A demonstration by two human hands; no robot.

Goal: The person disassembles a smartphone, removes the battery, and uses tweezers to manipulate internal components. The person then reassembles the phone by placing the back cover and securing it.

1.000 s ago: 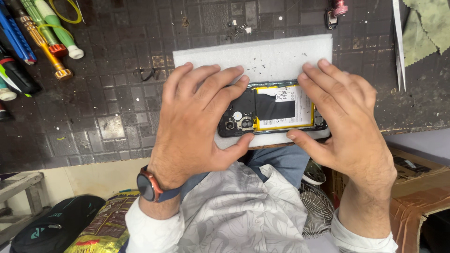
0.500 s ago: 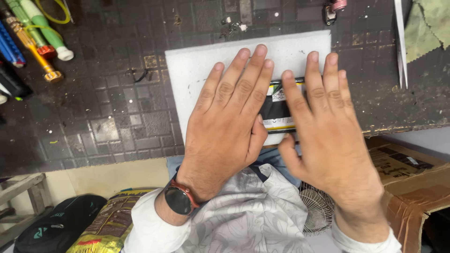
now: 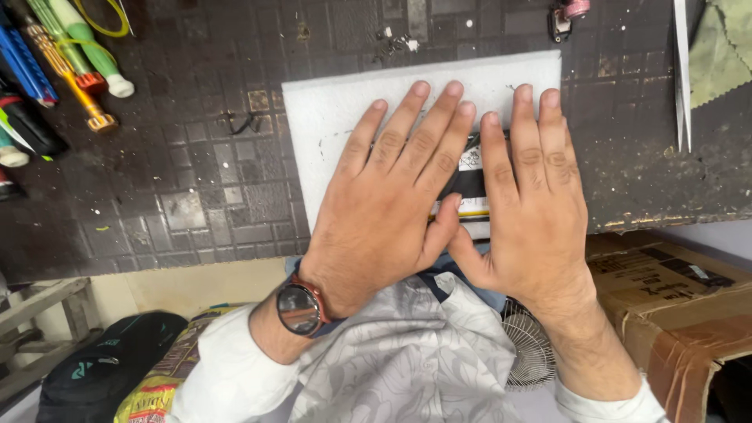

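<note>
A dark, worn workbench mat [image 3: 196, 196] of small squares fills the scene, with a white foam pad [image 3: 329, 125] laid at its near edge. Both hands lie flat on the pad, fingers straight and together, gripping nothing. The left hand [image 3: 388, 207] and right hand [image 3: 533, 211] almost wholly cover an opened phone [image 3: 468, 182]; only a sliver of black body with a yellow-edged, white-labelled part shows between them, and its outline cannot be made out. A second ago the hands sat apart at the phone's ends, leaving its middle exposed; half a second ago they had closed over it, as now. Screwdrivers [image 3: 70, 55] are cut off at upper left. A brown cardboard box [image 3: 674, 305] with a white label stands below the bench at right; a yellow printed bag [image 3: 153, 384] lies at lower left.
</note>
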